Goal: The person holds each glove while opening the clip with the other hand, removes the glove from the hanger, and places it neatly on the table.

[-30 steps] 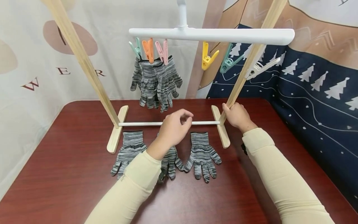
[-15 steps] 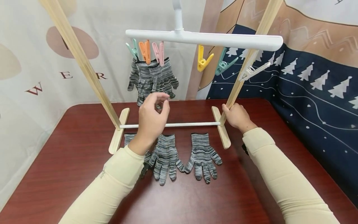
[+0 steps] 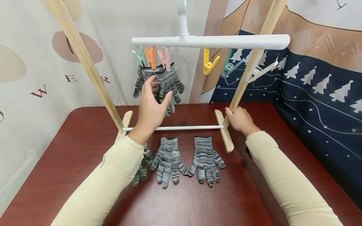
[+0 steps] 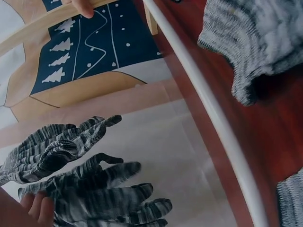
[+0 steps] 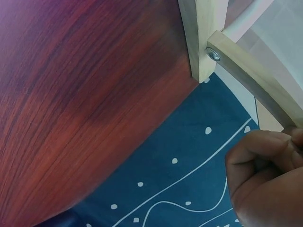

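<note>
My left hand (image 3: 151,105) is raised before the grey striped gloves (image 3: 171,83) that hang from clothespins, its thumb spread away from the fingers. In the left wrist view its fingers (image 4: 40,208) overlap a hanging glove (image 4: 109,198); whether they touch it I cannot tell. A green clothespin (image 3: 138,56), an orange one (image 3: 150,58) and a pink one (image 3: 164,59) clip the gloves under the white hanger bar (image 3: 215,41). My right hand (image 3: 241,121) grips the right wooden post (image 3: 238,91) of the stand, low down; the right wrist view shows its curled fingers (image 5: 258,146).
Striped gloves (image 3: 168,161) (image 3: 205,160) lie flat on the red-brown table (image 3: 181,207); another (image 3: 139,172) is partly behind my left sleeve. Yellow (image 3: 209,62), teal (image 3: 230,66) and white (image 3: 258,72) clothespins hang without gloves. A white crossbar (image 3: 192,127) joins the stand's feet.
My left hand has moved left and up toward the hanging gloves, and its thumb and fingers have spread apart. The hanger has swayed a little. My right hand keeps its place on the post.
</note>
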A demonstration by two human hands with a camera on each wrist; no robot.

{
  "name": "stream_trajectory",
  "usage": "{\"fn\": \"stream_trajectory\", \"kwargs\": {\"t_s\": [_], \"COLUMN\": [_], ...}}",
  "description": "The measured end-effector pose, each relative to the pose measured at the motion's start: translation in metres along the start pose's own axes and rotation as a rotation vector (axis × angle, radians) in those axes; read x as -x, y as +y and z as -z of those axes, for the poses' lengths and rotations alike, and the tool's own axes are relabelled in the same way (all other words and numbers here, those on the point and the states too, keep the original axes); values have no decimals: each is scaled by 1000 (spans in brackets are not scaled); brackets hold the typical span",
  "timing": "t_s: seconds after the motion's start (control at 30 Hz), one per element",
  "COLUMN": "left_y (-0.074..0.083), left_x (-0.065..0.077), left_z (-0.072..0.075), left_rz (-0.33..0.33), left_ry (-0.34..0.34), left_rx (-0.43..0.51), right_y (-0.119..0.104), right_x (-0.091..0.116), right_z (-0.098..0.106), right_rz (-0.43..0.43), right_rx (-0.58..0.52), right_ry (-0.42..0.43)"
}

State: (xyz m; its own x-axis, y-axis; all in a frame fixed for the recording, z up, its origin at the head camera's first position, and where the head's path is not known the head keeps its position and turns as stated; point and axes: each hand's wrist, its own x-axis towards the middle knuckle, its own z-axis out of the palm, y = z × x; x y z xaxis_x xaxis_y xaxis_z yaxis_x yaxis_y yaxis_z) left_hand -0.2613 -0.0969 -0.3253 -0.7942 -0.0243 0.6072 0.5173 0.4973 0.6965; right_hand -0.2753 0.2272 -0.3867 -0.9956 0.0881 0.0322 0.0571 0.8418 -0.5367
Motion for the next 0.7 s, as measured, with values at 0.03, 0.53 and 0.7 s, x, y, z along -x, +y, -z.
{"fn": "stream_trajectory", "kwargs": {"t_s": [0.03, 0.53, 0.7], "left_y": [0, -5, -3], "left_x": [-3, -28, -22], "left_z": [0, -3, 0], "left_rz": [33, 207, 150], "left_ry": [-30, -177, -110], "left_rx": [3, 117, 138], "right_y": [0, 1, 0], "right_x": [0, 2, 2], "right_z": [0, 0, 1], "right_rz": [-2, -10, -7], "right_rx": [0, 2, 3], "right_ry": [0, -4, -1]}}
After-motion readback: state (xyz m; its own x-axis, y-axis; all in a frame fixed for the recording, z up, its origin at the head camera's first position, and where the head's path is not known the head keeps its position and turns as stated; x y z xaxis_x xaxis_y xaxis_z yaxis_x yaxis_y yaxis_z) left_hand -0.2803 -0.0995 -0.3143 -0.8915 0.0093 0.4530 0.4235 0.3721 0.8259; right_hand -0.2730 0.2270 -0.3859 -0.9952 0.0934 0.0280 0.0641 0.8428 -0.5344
